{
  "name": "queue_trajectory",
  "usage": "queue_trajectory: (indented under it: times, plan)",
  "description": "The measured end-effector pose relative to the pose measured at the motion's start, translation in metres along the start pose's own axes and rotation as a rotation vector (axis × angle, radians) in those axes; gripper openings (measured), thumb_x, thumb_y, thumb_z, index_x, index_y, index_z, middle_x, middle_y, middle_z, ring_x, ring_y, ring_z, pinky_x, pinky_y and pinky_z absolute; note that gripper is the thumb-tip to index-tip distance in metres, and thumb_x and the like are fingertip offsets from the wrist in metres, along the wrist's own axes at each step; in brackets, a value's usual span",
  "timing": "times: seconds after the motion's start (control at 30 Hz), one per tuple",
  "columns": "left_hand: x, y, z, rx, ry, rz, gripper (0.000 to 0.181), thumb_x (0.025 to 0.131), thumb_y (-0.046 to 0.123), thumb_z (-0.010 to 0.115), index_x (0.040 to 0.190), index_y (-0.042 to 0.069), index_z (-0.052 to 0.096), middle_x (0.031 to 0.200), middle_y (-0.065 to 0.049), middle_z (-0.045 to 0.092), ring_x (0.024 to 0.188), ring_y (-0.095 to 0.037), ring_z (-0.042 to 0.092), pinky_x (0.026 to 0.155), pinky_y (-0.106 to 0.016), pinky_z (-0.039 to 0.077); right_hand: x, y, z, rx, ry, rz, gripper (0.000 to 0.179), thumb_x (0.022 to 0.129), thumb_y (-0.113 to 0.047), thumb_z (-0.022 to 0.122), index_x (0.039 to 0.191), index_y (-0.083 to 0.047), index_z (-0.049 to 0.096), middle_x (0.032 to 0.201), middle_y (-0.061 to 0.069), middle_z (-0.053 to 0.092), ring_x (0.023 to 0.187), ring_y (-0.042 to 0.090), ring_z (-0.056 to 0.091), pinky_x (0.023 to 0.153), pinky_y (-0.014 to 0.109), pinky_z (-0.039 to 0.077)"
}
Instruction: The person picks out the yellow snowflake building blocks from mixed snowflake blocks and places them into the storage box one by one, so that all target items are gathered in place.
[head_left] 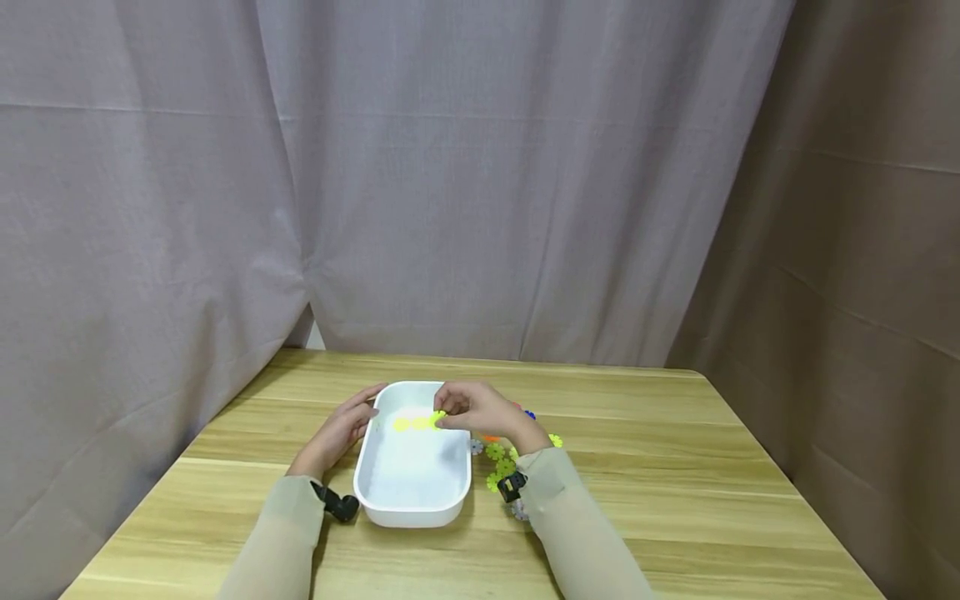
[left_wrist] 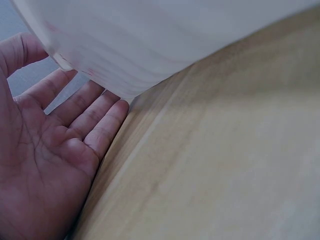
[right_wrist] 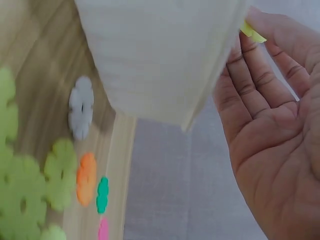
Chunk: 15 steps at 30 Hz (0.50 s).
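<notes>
A white plastic tray [head_left: 412,475] stands on the table. My left hand [head_left: 347,429] holds its left wall, the thumb at the rim and the fairly straight fingers against the outside [left_wrist: 102,120]. Over the tray's right rim, my right hand [head_left: 476,408] pinches a yellow flower-shaped plastic disc [head_left: 438,419] between thumb and fingers. In the right wrist view only an edge of that yellow disc [right_wrist: 252,32] shows. More yellow discs [head_left: 402,425] appear in a row to its left, over the tray floor. I cannot tell whether they are joined to the held one.
Right of the tray, partly under my right forearm, lie loose flower-shaped discs: several yellow-green [head_left: 495,451], grey [right_wrist: 81,108], orange [right_wrist: 87,179], green [right_wrist: 102,195], pink [right_wrist: 103,229] and blue [head_left: 530,414]. A grey curtain [head_left: 480,208] hangs behind the wooden table [head_left: 675,500].
</notes>
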<state>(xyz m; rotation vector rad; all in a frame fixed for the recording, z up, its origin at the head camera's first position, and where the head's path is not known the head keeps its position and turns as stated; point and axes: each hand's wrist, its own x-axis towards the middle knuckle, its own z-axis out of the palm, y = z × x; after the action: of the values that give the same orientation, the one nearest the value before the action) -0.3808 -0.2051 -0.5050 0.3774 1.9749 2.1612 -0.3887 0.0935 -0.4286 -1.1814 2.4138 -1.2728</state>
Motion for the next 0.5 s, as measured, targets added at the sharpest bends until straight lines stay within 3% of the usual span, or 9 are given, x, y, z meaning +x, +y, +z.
queue_trajectory:
  times: [0.23,0.5]
  plan:
    - [-0.001,0.0,0.0,0.015,0.011,-0.008,0.058,0.1,0.01,0.044,0.157,0.011,0.035,0.155,-0.02,0.039,0.135,-0.028,0.048,0.102,-0.027,0.048,0.017,0.0,0.018,-0.025,-0.065,0.049,0.018,0.089,-0.013,0.077,0.104,-0.008,0.067,0.091,-0.003,0.07,0.087,0.012,0.065,0.078,0.027,0.056]
    - [-0.001,0.001,0.0,-0.002,-0.009,0.006,0.057,0.1,0.008,0.042,0.157,0.011,0.034,0.156,-0.022,0.037,0.138,-0.036,0.043,0.103,-0.033,0.048,0.04,-0.002,0.027,-0.083,-0.17,0.14,0.014,0.088,-0.005,0.075,0.099,-0.011,0.069,0.082,-0.001,0.071,0.075,0.014,0.07,0.07,0.028,0.057]
